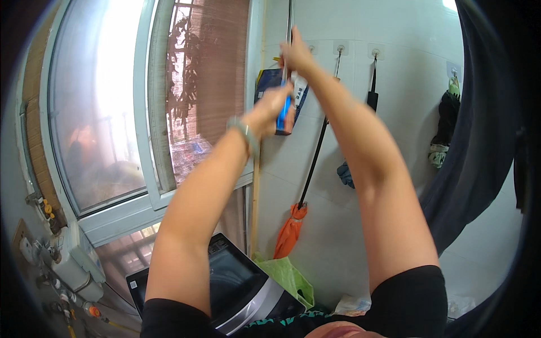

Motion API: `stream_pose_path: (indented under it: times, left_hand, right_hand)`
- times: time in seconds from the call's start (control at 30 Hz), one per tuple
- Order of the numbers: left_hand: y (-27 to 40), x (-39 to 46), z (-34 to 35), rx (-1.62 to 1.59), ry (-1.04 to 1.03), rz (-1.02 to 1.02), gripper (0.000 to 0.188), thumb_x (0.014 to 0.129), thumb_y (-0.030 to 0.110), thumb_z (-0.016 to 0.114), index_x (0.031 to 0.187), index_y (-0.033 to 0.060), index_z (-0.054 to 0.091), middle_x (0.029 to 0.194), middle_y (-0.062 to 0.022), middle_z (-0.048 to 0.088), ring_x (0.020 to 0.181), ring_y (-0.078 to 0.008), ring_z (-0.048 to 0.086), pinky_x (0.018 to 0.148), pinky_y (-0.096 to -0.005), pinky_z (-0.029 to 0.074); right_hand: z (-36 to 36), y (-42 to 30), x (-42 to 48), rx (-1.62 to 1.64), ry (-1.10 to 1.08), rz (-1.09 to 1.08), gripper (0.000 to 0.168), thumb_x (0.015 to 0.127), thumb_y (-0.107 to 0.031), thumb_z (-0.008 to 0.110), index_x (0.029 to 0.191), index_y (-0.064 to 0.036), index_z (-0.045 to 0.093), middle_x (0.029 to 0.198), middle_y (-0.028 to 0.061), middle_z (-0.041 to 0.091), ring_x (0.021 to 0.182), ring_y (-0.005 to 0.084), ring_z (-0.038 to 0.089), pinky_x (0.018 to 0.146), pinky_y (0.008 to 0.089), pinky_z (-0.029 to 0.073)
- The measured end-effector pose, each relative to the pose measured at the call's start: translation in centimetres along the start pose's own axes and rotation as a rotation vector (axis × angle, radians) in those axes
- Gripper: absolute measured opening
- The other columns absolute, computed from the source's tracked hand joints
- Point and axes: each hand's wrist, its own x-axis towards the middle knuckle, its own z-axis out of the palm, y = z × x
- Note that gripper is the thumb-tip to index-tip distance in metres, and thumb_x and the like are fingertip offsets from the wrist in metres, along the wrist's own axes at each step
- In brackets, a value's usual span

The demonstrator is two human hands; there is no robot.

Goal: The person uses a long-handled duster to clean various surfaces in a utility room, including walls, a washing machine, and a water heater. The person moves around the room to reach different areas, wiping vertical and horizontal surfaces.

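Note:
Both arms reach up towards the tiled wall. A metal pole [289, 21] with a blue grip section [285, 108] runs upward out of the top of the view. My left hand [272, 105], with a grey-green band on its wrist, is closed round the pole at the blue part. Higher up, my right hand [297, 53] is at the pole with its thumb pointing up; blur hides how its fingers lie. Behind the hands a dark blue printed bag [270, 79] hangs on the wall. The pole's upper end is out of view.
A sliding window [101, 105] stands at left, above a top-loading washing machine [232, 270]. Folded umbrellas, one orange [290, 232], hang from wall hooks [340, 48]. A green bag [287, 276] is below. A dark curtain [473, 169] hangs at right; a gas meter [76, 270] and pipes are lower left.

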Motion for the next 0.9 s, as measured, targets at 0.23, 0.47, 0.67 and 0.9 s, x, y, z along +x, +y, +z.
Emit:
stream_pose_path:
  times: [0.23, 0.47, 0.67, 0.9]
  left_hand:
    - [3.8, 1.9, 3.8, -0.096, 0.135, 0.021, 0.037, 0.093, 0.045, 0.042, 0.083, 0.0091, 0.037, 0.054, 0.0002, 0.035, 0.042, -0.0109, 0.034, 0.039, -0.0277, 0.031]
    - [-7.9, -0.5, 4.0, -0.157, 0.096, -0.011, 0.040, 0.092, 0.049, 0.041, 0.082, 0.0107, 0.039, 0.050, -0.0040, 0.041, 0.037, -0.0165, 0.041, 0.037, -0.0329, 0.039]
    - [-21.2, -14.0, 5.9, -0.270, 0.151, -0.162, 0.036, 0.094, 0.045, 0.039, 0.082, 0.0107, 0.039, 0.052, -0.0038, 0.042, 0.036, -0.0149, 0.041, 0.033, -0.0286, 0.036]
    - [-29.2, -29.5, 10.9, -0.397, 0.191, -0.367, 0.034, 0.096, 0.040, 0.039, 0.082, 0.0081, 0.040, 0.054, -0.0039, 0.041, 0.038, -0.0134, 0.041, 0.036, -0.0271, 0.037]
  right_hand:
    - [-2.0, -3.3, 4.5, -0.195, -0.105, 0.113, 0.071, 0.084, -0.013, 0.047, 0.143, -0.021, 0.008, 0.073, 0.0142, 0.058, 0.056, 0.0232, 0.059, 0.049, 0.0397, 0.049]
    - [-1.5, 6.2, -4.3, -0.500, -0.047, -0.086, 0.075, 0.082, -0.014, 0.044, 0.143, -0.010, 0.001, 0.069, 0.0193, 0.062, 0.051, 0.0279, 0.061, 0.050, 0.0417, 0.049]
    - [-0.3, 6.1, -25.1, 0.026, -0.233, 0.284, 0.073, 0.088, -0.013, 0.044, 0.145, -0.022, -0.001, 0.058, 0.0060, 0.048, 0.046, 0.0156, 0.050, 0.041, 0.0332, 0.045]
    - [-0.3, 5.7, -42.0, 0.290, -0.293, 0.474, 0.073, 0.088, -0.005, 0.045, 0.144, -0.016, -0.001, 0.073, 0.0091, 0.056, 0.048, 0.0141, 0.052, 0.046, 0.0280, 0.048]
